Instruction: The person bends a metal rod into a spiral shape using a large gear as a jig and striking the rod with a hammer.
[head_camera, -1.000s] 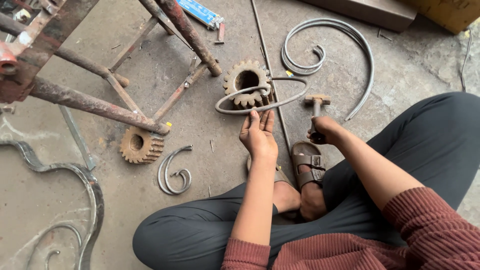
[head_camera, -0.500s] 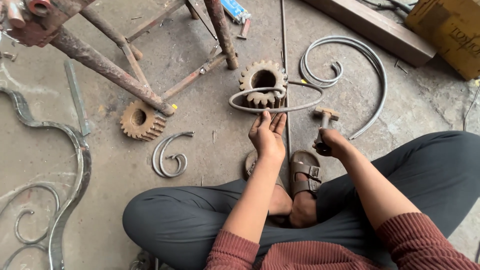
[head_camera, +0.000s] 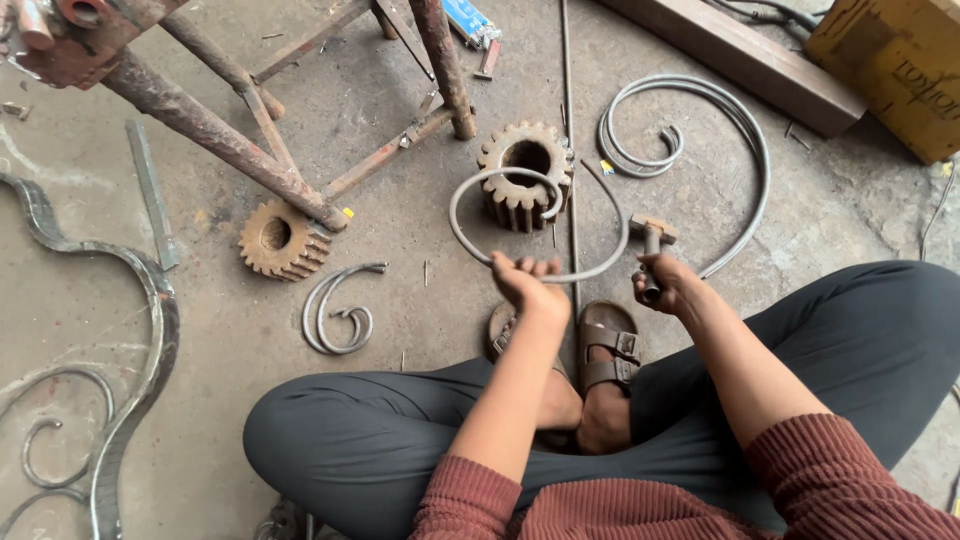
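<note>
Head view: left hand (head_camera: 527, 285) grips the scroll (head_camera: 530, 225), right hand (head_camera: 668, 285) grips the hammer (head_camera: 652, 236) — a glancing blow could strike fingers.

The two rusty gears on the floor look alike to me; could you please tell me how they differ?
The larger gear lies by the metal scroll held in the left hand; the smaller gear lies off to the side, against the foot of the rusty frame. The larger gear looks greyer with a wide bore; the smaller gear is more orange-brown with a narrower bore. Both are toothed, rusty and lie flat, bore up, on the concrete floor.
</note>
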